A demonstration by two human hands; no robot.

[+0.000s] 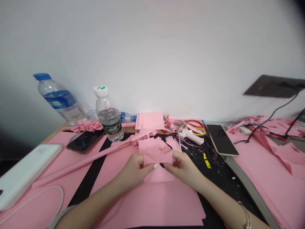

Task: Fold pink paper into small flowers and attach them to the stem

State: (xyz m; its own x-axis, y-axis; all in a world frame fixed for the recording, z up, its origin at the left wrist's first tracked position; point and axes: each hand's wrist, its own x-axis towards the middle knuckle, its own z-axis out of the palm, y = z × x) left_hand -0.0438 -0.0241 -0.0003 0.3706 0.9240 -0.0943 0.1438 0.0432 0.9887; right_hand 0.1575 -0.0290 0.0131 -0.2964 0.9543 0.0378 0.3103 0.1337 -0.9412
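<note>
A small piece of pink paper [158, 158] is pinched between both hands, its surface creased near the middle. My left hand [138, 167] grips its left side, thumb on the front and the other fingers mostly hidden behind. On the right side my right hand [182, 167] holds it the same way, the two thumb tips close together. Another pink paper piece [159, 176] shows just below the thumbs. Beneath lies a stack of large pink sheets [152, 205]. Behind the hands are more small pink pieces [149, 145].
A white glue gun [190, 136] lies among dark cables right of centre. Phones lie on the right [221, 139] and left [85, 140]. An upright water bottle [110, 119] and a leaning blue-capped bottle [59, 98] stand back left. A white box-like device [28, 173] is far left.
</note>
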